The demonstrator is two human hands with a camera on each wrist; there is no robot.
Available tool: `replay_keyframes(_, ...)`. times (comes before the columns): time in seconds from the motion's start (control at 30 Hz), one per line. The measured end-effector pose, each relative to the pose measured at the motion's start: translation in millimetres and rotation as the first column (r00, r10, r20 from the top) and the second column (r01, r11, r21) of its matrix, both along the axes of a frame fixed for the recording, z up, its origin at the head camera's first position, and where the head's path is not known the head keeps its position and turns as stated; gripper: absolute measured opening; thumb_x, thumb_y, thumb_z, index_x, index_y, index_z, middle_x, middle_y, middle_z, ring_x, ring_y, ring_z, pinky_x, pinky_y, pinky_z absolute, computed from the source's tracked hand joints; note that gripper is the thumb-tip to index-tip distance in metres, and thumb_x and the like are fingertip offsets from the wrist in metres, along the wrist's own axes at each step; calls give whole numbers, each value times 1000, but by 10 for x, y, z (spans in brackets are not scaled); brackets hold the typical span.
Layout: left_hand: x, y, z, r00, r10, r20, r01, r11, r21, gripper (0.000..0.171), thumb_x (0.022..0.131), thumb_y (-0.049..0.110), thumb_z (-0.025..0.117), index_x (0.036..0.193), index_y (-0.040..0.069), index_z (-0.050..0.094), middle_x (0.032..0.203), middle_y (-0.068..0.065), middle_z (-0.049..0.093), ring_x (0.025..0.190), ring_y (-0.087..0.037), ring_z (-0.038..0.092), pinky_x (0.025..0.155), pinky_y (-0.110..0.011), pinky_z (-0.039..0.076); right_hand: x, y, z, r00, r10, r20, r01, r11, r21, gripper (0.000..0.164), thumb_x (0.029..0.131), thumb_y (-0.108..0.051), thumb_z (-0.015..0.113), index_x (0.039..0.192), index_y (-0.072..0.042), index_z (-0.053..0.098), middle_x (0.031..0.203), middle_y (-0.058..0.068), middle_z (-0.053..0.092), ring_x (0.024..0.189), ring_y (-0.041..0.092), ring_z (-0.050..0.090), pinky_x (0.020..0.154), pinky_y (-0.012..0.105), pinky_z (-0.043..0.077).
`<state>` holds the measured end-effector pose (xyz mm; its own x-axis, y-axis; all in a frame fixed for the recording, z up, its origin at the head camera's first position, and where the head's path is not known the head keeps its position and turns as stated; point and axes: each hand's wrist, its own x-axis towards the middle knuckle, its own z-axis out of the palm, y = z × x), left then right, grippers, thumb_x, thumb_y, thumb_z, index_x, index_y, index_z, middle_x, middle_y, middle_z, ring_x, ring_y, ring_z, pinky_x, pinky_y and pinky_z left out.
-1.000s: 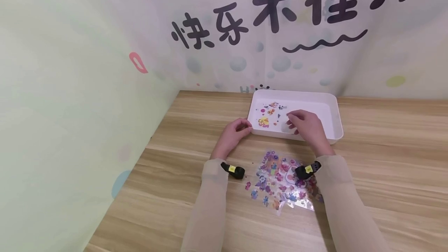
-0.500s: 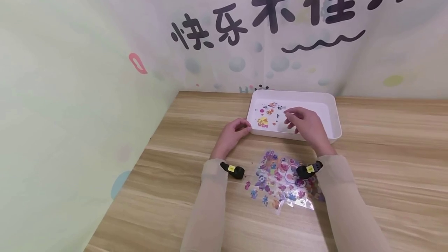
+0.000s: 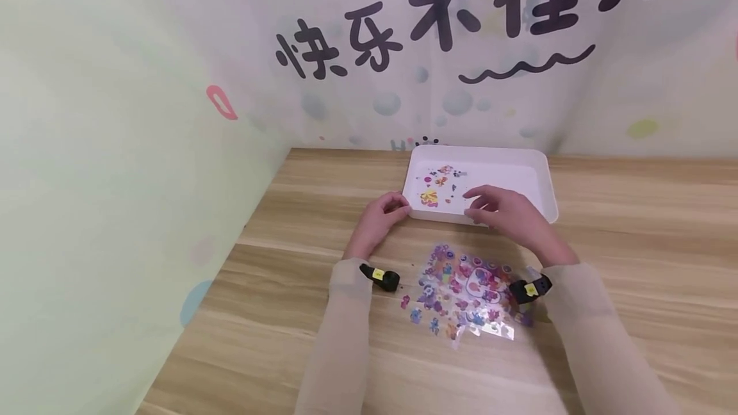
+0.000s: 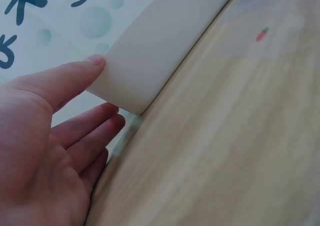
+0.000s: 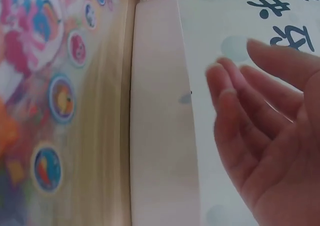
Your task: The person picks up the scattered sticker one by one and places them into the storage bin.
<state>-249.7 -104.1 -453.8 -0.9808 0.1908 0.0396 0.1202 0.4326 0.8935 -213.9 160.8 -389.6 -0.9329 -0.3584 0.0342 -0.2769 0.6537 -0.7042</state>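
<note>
You have the white plastic tray [image 3: 513,175] at the back of the wooden table [image 3: 300,210], with loose cartoon stickers [image 3: 429,198] lying on the left part of its floor. Your left hand [image 3: 377,216] holds the tray's near-left corner lightly, thumb at the rim and slightly bent fingers against the outside. Your right hand [image 3: 507,210] is over the near wall, half open, with the thumb parted from loosely curved fingers; no sticker shows in it. Closer to you, clear printed sticker sheets [image 3: 464,300] lie overlapped on the wood, glossy and catching the light. Expect the sheets to be thin, light and floppy, apt to slide over one another or cling together; pinch one by an outer corner and lift slowly to keep it from creasing. The loose stickers should be nearly weightless, and any tacky backing may catch on your fingertips, so take each by its edge. The tray looks stiff but light enough to skid if nudged; its corner is a sound place to steady it.
</note>
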Motion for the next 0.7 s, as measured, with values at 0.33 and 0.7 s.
replay_keyframes(0.33,0,22,-7,1000,-1,-12,1,1000,-12,19,82,39,60,94,24,59,110,12,56,104,-7,48,92,-33,37,118,-72,-44,986,153,71,-163,973,165,36,84,-24,62,116,-9,56,97,0,62,93,18,56,83,41,43)
replay_keyframes(0.7,-19,-1,-8,999,-16,-33,15,1000,-6,16,83,35,61,94,23,59,112,9,56,105,-8,48,92,-33,37,105,-215,-180,975,202,92,-220,935,279,45,79,-24,68,118,-6,54,86,-1,60,76,13,54,71,32,45)
